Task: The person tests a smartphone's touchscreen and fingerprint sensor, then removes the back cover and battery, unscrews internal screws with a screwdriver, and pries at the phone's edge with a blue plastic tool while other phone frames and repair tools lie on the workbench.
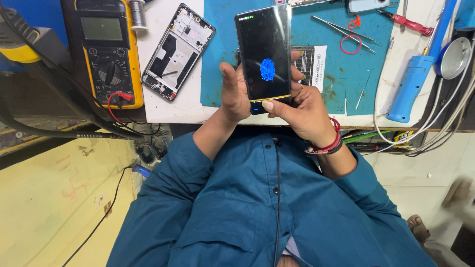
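While both hands gripped: left hand and right hand clamped a dark phone.
Far left: yellow multimeter, opened phone frame.
Far right: tweezers, blue tool.

The phone I hold is black with a blue fingerprint mark. My shirt is teal, and the meter at the worktop's left edge is yellow.

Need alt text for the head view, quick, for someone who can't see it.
Both hands, left hand and right hand, hold a smartphone upright above a blue mat; its dark screen shows a blue fingerprint icon. A yellow multimeter and an opened phone frame lie left.
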Tool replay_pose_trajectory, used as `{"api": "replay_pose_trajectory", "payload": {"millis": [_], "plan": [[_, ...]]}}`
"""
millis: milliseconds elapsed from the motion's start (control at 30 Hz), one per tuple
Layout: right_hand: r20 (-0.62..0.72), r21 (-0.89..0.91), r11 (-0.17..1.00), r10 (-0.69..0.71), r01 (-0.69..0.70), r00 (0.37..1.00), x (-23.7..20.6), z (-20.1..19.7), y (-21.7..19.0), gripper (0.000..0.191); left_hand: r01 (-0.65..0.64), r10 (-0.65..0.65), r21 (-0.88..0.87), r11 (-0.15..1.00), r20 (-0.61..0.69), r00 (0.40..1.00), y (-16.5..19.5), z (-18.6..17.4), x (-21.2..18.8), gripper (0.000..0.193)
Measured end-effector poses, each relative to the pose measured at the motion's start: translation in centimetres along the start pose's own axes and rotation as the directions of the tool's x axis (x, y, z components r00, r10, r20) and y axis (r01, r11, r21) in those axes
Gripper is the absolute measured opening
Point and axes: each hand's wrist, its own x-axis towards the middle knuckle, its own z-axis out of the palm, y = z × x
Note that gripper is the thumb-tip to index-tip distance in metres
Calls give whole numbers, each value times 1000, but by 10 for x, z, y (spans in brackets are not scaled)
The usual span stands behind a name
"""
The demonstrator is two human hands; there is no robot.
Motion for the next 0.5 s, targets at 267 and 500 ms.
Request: {"api": "replay_pose_trajectory", "payload": {"millis": [267, 500], "plan": [[-10, -2, 1000, -20, 20, 1000, -2, 2, 0, 25, -11, 10, 31, 999, 6, 1000, 0, 0, 0, 127], [-14, -5, 999, -34, 33, 999, -1, 2, -1, 25, -27, 28, 41, 999, -25, 999, -1, -1, 3, 124]]}}
